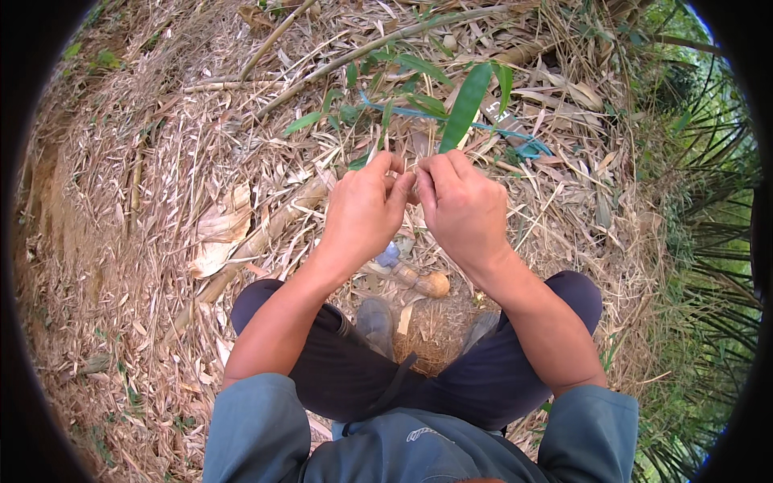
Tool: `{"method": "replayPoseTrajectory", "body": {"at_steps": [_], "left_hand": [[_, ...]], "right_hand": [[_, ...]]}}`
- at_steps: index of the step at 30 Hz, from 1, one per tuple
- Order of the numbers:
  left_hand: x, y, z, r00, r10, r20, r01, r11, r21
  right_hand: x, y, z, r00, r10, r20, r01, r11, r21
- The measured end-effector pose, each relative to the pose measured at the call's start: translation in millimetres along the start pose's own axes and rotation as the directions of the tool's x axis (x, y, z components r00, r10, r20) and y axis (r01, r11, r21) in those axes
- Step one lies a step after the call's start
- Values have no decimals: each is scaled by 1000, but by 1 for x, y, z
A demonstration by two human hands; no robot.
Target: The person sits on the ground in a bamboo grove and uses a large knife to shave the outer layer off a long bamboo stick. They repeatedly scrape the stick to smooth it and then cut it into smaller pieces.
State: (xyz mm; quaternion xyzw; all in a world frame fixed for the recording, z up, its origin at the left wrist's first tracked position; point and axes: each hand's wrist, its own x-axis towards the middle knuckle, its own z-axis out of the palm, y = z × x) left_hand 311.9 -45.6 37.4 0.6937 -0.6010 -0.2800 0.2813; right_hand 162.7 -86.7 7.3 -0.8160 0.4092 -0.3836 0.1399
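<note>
My left hand [364, 206] and my right hand [463, 201] meet in front of me, above the litter of dry leaves. Thumb and fingers are pinched on each, with the fingertips almost touching. Whatever is between them is too small or too covered to make out. A broad green leaf [467, 106] rises just beyond my right hand; its base is hidden behind the fingers, so I cannot tell whether I hold it. Past the hands, a blue strip [475, 125] crosses the ground beside a flat grey-brown piece with white marks [506, 121].
Between my shoes [374, 326] and hands lies a jointed, knobby brown piece [431, 283] with a pale blue item [389, 255] at its end. A long dry stalk [346, 60] slants across the far ground. A pale dry sheath [221, 229] lies left; green growth [708, 241] lines the right.
</note>
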Motion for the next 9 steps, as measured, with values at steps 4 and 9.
{"method": "replayPoseTrajectory", "body": {"at_steps": [4,9], "left_hand": [[2,3,-17,973,-51,224,115,952,-284],[7,-11,-24,954,-17,298,189,807,-560]], "right_hand": [[4,3,-6,1000,-29,-11,29,1000,-1],[8,4,-12,998,-53,13,53,997,50]]}}
